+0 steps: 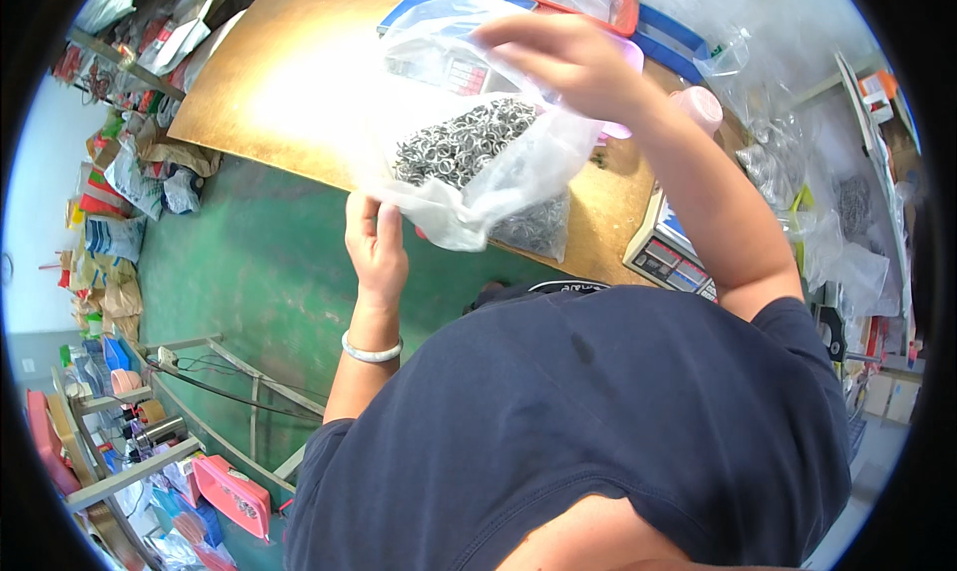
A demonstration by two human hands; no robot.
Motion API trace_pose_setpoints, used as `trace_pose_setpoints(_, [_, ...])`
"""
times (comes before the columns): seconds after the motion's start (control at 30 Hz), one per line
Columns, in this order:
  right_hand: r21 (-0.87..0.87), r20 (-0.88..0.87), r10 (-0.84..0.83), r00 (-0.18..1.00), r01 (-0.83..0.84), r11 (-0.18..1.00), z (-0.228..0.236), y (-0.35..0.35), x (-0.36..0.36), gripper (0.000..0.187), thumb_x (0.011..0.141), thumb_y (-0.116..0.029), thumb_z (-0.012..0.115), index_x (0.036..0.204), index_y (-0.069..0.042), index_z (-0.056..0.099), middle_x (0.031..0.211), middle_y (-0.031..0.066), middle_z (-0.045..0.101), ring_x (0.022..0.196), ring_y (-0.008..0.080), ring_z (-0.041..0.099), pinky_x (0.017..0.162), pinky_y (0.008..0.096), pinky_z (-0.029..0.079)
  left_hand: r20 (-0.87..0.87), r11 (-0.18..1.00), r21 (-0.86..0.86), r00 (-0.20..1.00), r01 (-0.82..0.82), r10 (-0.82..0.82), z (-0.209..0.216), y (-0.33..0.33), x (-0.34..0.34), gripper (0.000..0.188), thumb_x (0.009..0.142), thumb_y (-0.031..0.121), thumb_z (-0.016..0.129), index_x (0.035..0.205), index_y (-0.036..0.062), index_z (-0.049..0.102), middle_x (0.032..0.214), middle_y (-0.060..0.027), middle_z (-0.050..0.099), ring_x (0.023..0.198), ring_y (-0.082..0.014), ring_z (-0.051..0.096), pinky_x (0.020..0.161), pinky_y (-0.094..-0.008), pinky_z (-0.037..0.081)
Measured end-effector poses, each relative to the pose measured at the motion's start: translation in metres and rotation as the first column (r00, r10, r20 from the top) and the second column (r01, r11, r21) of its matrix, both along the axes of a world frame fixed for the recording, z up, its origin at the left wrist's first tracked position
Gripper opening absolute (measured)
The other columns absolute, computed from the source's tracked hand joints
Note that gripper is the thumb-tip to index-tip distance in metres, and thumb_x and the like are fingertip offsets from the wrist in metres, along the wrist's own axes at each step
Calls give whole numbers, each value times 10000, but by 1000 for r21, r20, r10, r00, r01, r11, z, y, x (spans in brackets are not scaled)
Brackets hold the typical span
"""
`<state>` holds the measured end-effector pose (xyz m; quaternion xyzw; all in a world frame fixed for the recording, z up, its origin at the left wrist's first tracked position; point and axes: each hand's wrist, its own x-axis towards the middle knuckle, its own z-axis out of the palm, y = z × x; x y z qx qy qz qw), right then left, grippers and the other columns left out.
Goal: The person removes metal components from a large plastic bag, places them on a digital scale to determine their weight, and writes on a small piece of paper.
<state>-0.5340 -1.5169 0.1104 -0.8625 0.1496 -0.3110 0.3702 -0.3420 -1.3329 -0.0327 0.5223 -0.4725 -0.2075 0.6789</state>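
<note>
A clear plastic bag point(533, 162) with a wide mouth is spread over the near edge of the table. Inside it lies a heap of small silver and dark ring-like metal parts point(464, 142). My left hand point(379, 247), with a pale bangle at the wrist, pinches the bag's near left edge between thumb and fingers. At the far right side, my right hand point(578, 63) has its fingers on the raised plastic of the rim; they are slightly blurred. A second clear bag of similar parts point(538, 227) lies partly under the first one.
The wooden table point(249, 103) carries a digital scale point(668, 252) at right, a pink cup point(698, 110), blue trays point(668, 43) and a red tray point(626, 11) behind. Left stands a metal-framed rack point(140, 481) with a pink basket point(234, 493); bags point(130, 177) line the wall.
</note>
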Motion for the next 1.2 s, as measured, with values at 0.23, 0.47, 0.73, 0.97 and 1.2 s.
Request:
trace_pose_setpoints(0.23, [-323,-207,-197,958,123,938,-91,-34,-94,707,686,-58,590,1311,-36,260,1333,138,304,1261,246,243,1020,365,231,719,921,366,669,-135,-188,-9,-15,-2,1274,478,499,765,1336,-12,-25,1382,-226,68,1291,-338,68,1044,-421,103])
trace_pose_setpoints(0.47, [175,135,-129,982,105,979,-131,-33,-8,260,792,-121,545,1005,29,556,902,116,603,854,205,557,788,295,420,140,950,311,990,-38,-6,-8,-104,-47,433,696,232,670,1059,33,542,712,-120,601,595,-181,530,569,-320,435])
trace_pose_setpoints(0.73, [669,398,-140,907,-182,721,-139,-38,10,300,848,-110,526,1103,46,505,973,89,586,813,140,559,694,241,445,-544,830,94,670,-550,505,15,-98,-48,169,810,140,511,727,4,568,627,-76,563,589,-138,500,590,-307,426])
trace_pose_setpoints(0.97, [580,545,19,838,-393,713,-69,6,-6,215,832,-34,491,1016,68,539,961,123,595,827,188,582,721,286,474,-569,840,-28,700,-541,432,102,-6,-116,189,850,132,497,707,13,534,609,20,472,565,-49,404,490,-244,349])
trace_pose_setpoints(1.2, [559,407,524,749,-657,505,-68,107,3,181,757,25,514,925,35,581,882,113,610,760,163,589,675,251,472,-241,650,36,625,-759,743,101,140,-201,220,824,137,505,660,-10,513,566,-5,466,539,-65,376,479,-268,335])
